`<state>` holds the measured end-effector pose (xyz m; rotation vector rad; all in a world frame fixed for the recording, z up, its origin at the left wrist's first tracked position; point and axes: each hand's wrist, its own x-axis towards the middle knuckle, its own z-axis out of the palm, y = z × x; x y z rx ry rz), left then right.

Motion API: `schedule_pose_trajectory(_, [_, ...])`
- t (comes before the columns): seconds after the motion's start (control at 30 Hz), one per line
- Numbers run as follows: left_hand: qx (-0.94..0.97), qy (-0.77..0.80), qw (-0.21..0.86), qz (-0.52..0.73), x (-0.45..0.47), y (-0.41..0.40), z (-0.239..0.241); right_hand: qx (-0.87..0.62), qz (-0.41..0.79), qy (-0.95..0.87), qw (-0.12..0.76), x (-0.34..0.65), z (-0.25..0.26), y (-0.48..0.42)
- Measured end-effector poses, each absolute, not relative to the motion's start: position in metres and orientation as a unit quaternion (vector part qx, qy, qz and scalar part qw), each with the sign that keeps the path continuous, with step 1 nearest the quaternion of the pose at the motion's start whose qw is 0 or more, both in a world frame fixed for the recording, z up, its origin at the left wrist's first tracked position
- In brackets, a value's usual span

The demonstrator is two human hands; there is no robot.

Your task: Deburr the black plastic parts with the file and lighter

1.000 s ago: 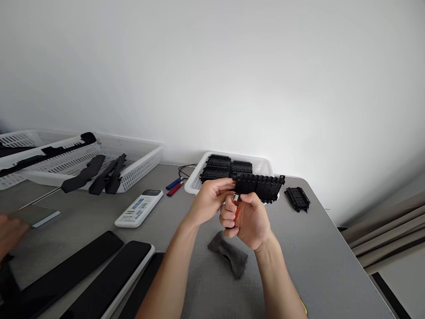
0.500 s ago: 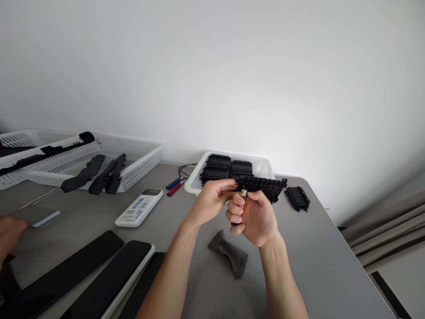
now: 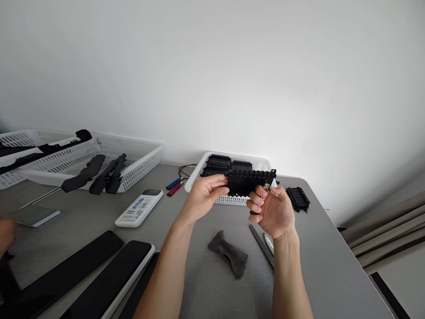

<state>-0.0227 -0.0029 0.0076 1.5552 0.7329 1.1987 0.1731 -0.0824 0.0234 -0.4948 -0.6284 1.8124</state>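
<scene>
My left hand (image 3: 206, 196) pinches the left end of a black plastic part (image 3: 245, 182) with a scalloped, knobbed upper edge. It holds the part up in front of the white basket. My right hand (image 3: 274, 210) is closed around an orange lighter (image 3: 265, 195), its metal top pointing up at the part's right end. A small white patch shows beside the lighter's top; whether it is a flame I cannot tell. Below the hands, a crumpled dark grey cloth (image 3: 229, 254) lies on the table.
A white basket (image 3: 262, 162) behind my hands holds several similar black parts. Another black part (image 3: 298, 199) lies at right. A flat strip (image 3: 260, 243) and white pen (image 3: 268, 243) lie near my right wrist. Blue and red lighters (image 3: 174, 188), a white device (image 3: 139, 208) and another person's hand (image 3: 6, 235) are leftward.
My right hand has moved right with the lighter, from the part's left side to its right end. The part has shifted left and turned its flat face toward me. The strip and pen are uncovered.
</scene>
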Motion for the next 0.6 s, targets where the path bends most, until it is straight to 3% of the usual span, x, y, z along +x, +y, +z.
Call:
schedule_pose_trajectory(0.27, [0.636,0.313,0.500,0.497,-0.025,-0.003,0.007,-0.207,0.753,-0.263,0.566,0.180,0.023,-0.084])
schedule_pose_trajectory(0.6, [0.681,0.296,0.481,0.467,-0.004,-0.015,0.010,-0.201,0.800,-0.293,0.484,0.149,0.021,-0.081])
